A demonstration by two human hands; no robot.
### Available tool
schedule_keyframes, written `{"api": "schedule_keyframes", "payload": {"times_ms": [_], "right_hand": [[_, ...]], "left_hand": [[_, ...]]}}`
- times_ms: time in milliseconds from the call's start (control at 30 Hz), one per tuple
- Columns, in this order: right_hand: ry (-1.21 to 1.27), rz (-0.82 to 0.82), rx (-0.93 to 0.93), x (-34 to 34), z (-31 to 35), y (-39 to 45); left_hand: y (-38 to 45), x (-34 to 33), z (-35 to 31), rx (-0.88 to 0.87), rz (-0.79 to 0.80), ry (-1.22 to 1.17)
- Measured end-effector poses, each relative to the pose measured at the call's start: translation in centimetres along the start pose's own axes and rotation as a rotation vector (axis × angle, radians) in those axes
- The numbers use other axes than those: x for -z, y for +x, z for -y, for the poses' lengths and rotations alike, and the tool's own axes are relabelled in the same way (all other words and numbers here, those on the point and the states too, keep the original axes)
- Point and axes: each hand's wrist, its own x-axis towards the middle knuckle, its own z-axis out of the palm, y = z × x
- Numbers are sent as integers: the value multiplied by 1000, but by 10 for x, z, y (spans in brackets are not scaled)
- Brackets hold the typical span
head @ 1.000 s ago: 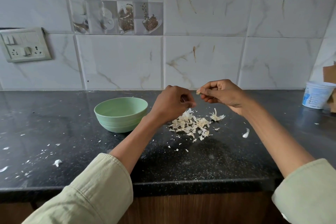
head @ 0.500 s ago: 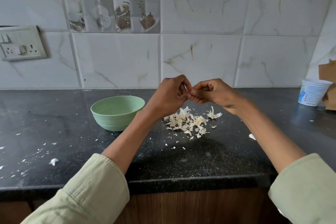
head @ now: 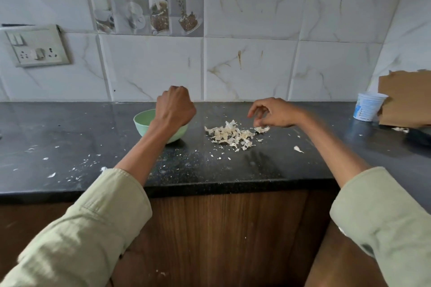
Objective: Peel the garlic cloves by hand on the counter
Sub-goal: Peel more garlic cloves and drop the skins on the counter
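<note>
- Plainly, the left hand [head: 175, 107] is balled with its back to the camera, raised over the green bowl [head: 142, 121]; its fingers curl away from view, so whether they hold a garlic clove cannot be told.
- Its forearm crosses in front of the bowl and hides the bowl's right side and most of its inside.
- Over to the right, the right hand [head: 272, 112] hangs low above the counter [head: 70, 137], fingers loosely bent and spread downward, thumb apart from them; the fingertips [head: 257, 123] reach the far right edge of the pile of garlic skins [head: 233, 134], touching or just above a pale scrap there; a pinch cannot be made out.
- No whole clove shows clearly; the pile lies on the dark counter between the two hands, right of the bowl and apart from it.
- A single loose skin piece [head: 298, 149] lies nearer the counter's front edge, below the right wrist, and small white flecks dot the counter's left part.
- Further out, a white plastic cup [head: 368, 106] stands by the right wall with torn cardboard [head: 405, 98] just beside it.
- A switch plate [head: 38, 46] is mounted on the tiled wall at left.
</note>
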Motion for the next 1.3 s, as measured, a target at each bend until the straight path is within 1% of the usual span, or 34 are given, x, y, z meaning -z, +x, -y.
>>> {"api": "schedule_keyframes", "payload": {"times_ms": [67,100,200,233,300,400,467,533,567,633,733,767,800,867,900,933,1067,1133,1200,1300], "right_hand": [[-190,94,-122,16,-8,-16],[-247,134,-202,22,-15,-24],[-266,226,-450,29,-27,-51],[-258,235,-500,26,-31,-58],[-250,231,-534,16,-38,-64],[-243,132,-468,-4,-34,-57],[-159,89,-337,-19,-23,-44],[-19,57,-173,-33,-11,-31],[41,41,-112,-38,-6,-23],[118,-7,-63,-42,0,-6],[113,-125,-51,-31,-1,26],[86,-120,-56,-24,-2,36],[48,-72,-71,-17,-4,44],[-54,91,-92,-12,-8,55],[-88,145,-102,-15,-12,59],[-97,161,-108,-19,-16,62],[-95,114,-56,-36,-28,66],[-142,73,-43,-34,-30,65],[-176,81,-58,-32,-33,63],[-31,130,-55,-30,-38,60]], "left_hand": [[-9,3,-1,2,32,52],[-12,5,-2,5,49,68],[-16,9,-4,8,94,96],[-16,11,-3,14,106,104],[-15,14,-3,26,113,105],[-15,13,-7,-1,71,69],[-16,6,-15,-72,2,26],[-17,-6,-27,-164,-38,-35],[-17,-13,-34,-203,-30,-84],[-16,-26,-49,-254,29,-182],[-3,-46,-62,-239,129,-289],[3,-53,-65,-216,160,-333],[10,-60,-67,-185,191,-374],[21,-73,-69,-134,226,-440],[24,-80,-69,-123,226,-463],[27,-89,-67,-119,220,-479],[28,-114,-59,-164,245,-477],[32,-116,-58,-178,249,-499],[32,-116,-57,-183,229,-512],[33,-117,-55,-200,209,-495]]}}
